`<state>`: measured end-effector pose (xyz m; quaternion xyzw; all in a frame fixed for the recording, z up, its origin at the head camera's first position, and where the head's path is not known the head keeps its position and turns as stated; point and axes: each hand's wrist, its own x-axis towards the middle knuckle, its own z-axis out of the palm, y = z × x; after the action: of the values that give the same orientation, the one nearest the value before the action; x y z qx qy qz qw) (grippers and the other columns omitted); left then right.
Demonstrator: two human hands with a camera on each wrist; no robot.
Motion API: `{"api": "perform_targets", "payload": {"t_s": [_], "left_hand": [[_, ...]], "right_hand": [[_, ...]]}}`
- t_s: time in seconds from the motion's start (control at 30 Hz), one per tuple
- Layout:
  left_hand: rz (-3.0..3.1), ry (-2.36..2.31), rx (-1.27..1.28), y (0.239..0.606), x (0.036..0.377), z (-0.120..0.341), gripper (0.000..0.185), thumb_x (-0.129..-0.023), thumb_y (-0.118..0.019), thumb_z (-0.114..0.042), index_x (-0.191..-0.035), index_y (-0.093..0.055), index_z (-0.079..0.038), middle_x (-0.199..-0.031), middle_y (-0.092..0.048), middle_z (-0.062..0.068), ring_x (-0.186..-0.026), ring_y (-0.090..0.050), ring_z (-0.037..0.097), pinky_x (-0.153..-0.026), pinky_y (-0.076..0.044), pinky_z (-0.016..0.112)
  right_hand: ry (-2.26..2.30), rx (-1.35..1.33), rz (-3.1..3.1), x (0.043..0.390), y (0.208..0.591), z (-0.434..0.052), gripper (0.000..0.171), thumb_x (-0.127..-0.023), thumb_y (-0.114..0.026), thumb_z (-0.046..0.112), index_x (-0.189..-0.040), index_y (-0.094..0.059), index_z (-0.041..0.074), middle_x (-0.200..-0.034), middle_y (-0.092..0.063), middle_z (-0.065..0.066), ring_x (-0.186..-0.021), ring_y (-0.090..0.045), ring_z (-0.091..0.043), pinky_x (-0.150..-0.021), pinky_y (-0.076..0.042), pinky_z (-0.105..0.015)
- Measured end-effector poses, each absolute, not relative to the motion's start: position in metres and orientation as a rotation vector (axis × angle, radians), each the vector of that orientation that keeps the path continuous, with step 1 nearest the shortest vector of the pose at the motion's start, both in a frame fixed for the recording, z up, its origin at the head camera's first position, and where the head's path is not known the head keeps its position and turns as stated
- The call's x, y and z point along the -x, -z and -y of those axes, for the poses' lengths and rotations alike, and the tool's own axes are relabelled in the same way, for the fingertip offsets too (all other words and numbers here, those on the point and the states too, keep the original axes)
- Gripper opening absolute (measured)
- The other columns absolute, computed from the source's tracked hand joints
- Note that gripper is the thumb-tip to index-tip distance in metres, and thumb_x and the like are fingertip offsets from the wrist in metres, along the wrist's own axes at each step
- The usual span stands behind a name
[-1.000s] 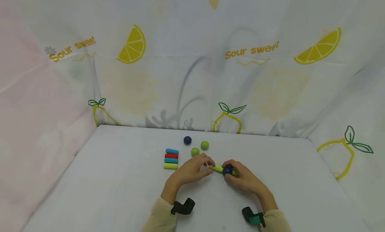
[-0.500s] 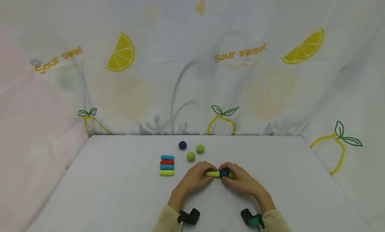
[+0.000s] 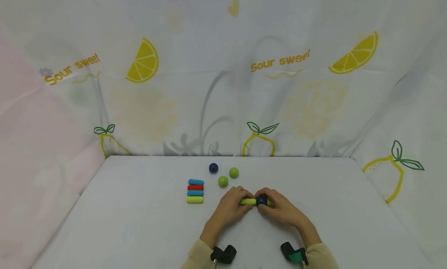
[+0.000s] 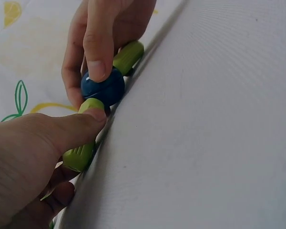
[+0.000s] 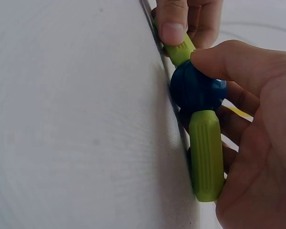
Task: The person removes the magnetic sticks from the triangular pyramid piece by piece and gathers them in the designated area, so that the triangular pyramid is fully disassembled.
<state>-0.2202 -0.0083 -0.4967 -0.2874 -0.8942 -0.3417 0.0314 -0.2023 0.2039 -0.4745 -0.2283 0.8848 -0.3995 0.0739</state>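
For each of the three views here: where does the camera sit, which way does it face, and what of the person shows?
Head: above, facing forward and down at the white table; both hands and sleeves show.
Left wrist: low behind the left hand, facing its green stick; right hand's fingers beyond.
Right wrist: low behind the right hand, facing the blue ball and second green stick; left fingertips beyond.
Shared: all views show the ball between two sticks.
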Motion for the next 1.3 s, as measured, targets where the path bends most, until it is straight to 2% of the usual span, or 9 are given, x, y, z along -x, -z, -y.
{"api": "perform_targets", "payload": {"t_s": [0.27,1.03,1.3], "left_hand": [[2.759,1.053,0.907,0.496,0.22,0.01,0.02,-0.086,-0.068,-0.031,-0.105,-0.068,-0.024,-0.096,-0.062,-0.009,-0.086,-0.05,0.005,-0.076,-0.042,0.021],[2.803,1.032,1.08,0.484,0.22,0.02,0.023,-0.09,-0.064,-0.026,-0.111,-0.066,-0.018,-0.1,-0.062,-0.002,-0.089,-0.052,0.008,-0.08,-0.044,0.023],[2.866,1.083,1.181,0.482,0.222,0.03,0.021,-0.09,-0.064,-0.026,-0.111,-0.066,-0.022,-0.101,-0.061,-0.008,-0.093,-0.052,0.004,-0.086,-0.044,0.023]], "right_hand": [[1.209,0.67,-2.65,0.201,0.473,-0.203,0.029,-0.091,-0.063,0.026,-0.119,-0.055,0.022,-0.117,-0.058,0.005,-0.109,-0.052,-0.016,-0.094,-0.041,-0.037],[1.216,0.681,-2.596,0.204,0.476,-0.204,0.03,-0.091,-0.063,0.031,-0.118,-0.053,0.026,-0.117,-0.056,0.007,-0.11,-0.052,-0.016,-0.093,-0.042,-0.033],[1.215,0.718,-2.61,0.205,0.479,-0.206,0.03,-0.092,-0.06,0.031,-0.121,-0.053,0.025,-0.12,-0.057,0.005,-0.111,-0.053,-0.017,-0.092,-0.043,-0.031]]}}
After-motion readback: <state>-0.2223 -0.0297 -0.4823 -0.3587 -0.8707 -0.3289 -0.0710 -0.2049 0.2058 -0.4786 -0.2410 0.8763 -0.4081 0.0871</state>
